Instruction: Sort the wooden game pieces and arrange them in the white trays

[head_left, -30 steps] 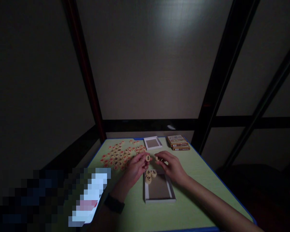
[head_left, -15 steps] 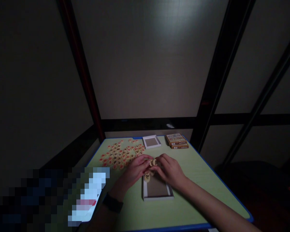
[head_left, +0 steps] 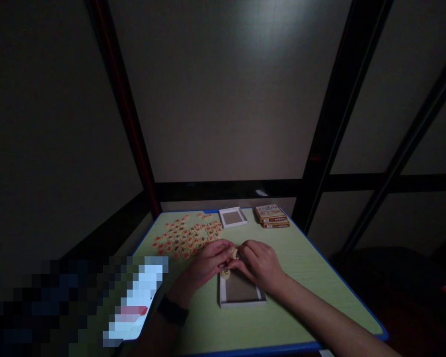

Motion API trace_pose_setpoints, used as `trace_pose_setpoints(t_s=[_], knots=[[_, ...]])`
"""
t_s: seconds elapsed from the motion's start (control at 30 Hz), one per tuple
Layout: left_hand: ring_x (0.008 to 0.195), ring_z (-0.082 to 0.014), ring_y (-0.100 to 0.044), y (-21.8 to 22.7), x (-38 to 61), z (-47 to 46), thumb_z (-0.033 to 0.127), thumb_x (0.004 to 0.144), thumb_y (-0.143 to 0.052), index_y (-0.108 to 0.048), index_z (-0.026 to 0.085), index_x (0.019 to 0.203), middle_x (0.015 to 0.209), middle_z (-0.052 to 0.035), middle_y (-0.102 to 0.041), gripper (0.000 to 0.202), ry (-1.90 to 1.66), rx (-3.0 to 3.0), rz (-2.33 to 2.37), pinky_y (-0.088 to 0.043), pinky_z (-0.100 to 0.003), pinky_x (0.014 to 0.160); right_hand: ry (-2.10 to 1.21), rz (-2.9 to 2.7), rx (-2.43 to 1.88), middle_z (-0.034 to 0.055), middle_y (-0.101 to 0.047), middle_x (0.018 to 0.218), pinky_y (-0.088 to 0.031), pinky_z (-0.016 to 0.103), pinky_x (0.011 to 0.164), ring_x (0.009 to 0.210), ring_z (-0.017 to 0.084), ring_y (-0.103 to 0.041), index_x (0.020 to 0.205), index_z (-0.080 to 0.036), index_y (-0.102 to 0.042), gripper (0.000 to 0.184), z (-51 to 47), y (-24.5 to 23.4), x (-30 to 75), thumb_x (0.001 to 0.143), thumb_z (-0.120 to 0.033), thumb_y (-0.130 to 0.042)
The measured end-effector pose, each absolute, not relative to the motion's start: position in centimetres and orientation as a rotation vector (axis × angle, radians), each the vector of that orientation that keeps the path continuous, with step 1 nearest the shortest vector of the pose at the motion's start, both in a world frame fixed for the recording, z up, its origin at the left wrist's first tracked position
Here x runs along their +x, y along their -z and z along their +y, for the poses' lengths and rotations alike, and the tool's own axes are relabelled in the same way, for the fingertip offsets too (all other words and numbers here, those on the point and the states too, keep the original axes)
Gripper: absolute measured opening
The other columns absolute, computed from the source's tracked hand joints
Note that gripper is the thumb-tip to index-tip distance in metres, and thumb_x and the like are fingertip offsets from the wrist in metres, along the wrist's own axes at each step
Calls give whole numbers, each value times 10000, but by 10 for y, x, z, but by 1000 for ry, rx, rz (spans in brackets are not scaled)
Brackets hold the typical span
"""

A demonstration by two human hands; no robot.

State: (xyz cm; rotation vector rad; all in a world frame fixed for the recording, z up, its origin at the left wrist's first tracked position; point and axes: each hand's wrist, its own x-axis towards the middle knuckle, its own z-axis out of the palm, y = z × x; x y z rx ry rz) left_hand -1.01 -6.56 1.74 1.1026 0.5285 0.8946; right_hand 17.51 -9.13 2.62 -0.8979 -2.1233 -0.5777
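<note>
- Nearest on the green table [head_left: 275,327], the open box [head_left: 244,303] sits at 6 o'clock from the hands; its long axis looks to run 12 to 6, though its far end hides behind them.
- Just inside, around the box's 11 o'clock, one box piece [head_left: 225,273] shows its marked face up; being round, it has no long axis.
- Now the hands! The left hand [head_left: 210,263] closes in from 9 o'clock, thumb and fingers nearly together on a held piece [head_left: 235,254] above the box's far end.
- The right hand [head_left: 262,263] meets it from 3 o'clock, fingers curled, right up against that piece; whether it grips, I can't tell.
- That disc leans, black-marked face towards about 5 o'clock; again, no long axis.
- The step, I'd judge: lining up a piece between both hands. The next move calls for a level disc and a gentle, even release.
- Out at 10 o'clock, loose pieces [head_left: 186,235] spread wide, red and black.
- Farthest, a second open box [head_left: 235,225] at 12, stacked boxes [head_left: 272,214] at 1.
</note>
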Motion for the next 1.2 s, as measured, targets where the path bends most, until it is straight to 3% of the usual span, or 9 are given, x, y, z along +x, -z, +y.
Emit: trace_pose_setpoints(t_s=[0.1, 0.3, 0.43, 0.57, 0.67, 0.8, 0.93, 1.2], knots=[[755, -106, -534, -22, -10, -68, 325, 707, -836, -670, 144, 890, 849, -24, -585, 306, -893, 1094, 542, -400, -230, 672, 540, -2128, -904, 43, -623, 708, -409, 285, 605, 624, 165, -578, 817, -172, -600, 355, -92, -26, 175, 965, -484, -516], [730, -92, -539, -26, -11, -70, 366, 665, -861, -663, 145, 912, 855, -21, -588, 386, -905, 1062, 579, -394, -211, 641, 362, -2128, -860, 86, -676, 868, -471, 282, 653, 740, 183, -634, 1099, -145, -613, 314, -94, -26, 174, 980, -411, -496], [669, -82, -518, -24, -11, -66, 393, 672, -848, -646, 147, 889, 792, -5, -586, 385, -964, 1057, 643, -379, -211, 609, 222, -2144, -909, 84, -681, 873, -470, 267, 667, 745, 172, -638, 1044, -154, -645, 246, -94, -34, 180, 976, -344, -505], [710, -102, -545, -25, -13, -60, 372, 653, -856, -646, 154, 894, 823, -31, -646, 386, -1110, 1002, 649, -418, -220, 654, -35, -2413, -1071, 40, -679, 768, -428, 255, 609, 668, 161, -625, 850, -181, -681, 227, -94, -46, 186, 892, -402, -647], [750, -114, -566, -27, -14, -59, 364, 609, -881, -672, 148, 888, 879, -64, -683, 410, -1133, 949, 623, -439, -224, 691, -98, -2628, -1129, 33, -697, 750, -392, 257, 581, 644, 166, -623, 771, -188, -685, 181, -96, -46, 184, 806, -355, -744], [752, -115, -567, -26, -15, -59, 383, 626, -869, -693, 129, 874, 926, -93, -696, 396, -1111, 932, 633, -437, -225, 694, -138, -2691, -1219, 56, -720, 787, -379, 263, 585, 674, 185, -645, 776, -178, -685, 175, -100, -39, 176, 788, -333, -764], [725, -124, -571, -23, -14, -56, 447, 653, -841, -690, 137, 881, 888, -90, -696, 414, -1098, 886, 657, -435, -233, 653, -241, -2633, -1301, 49, -709, 789, -346, 257, 566, 691, 194, -642, 894, -170, -645, 257, -102, -39, 174, 771, -350, -782], [707, -125, -601, -24, -12, -56, 514, 599, -859, -675, 117, 848, 819, -81, -690, 504, -1094, 852, 689, -458, -231, 664, -385, -2546, -1258, -11, -632, 729, -330, 232, 580, 675, 156, -603, 872, -201, -540, 173, -95, -31, 177, 796, -158, -690]])
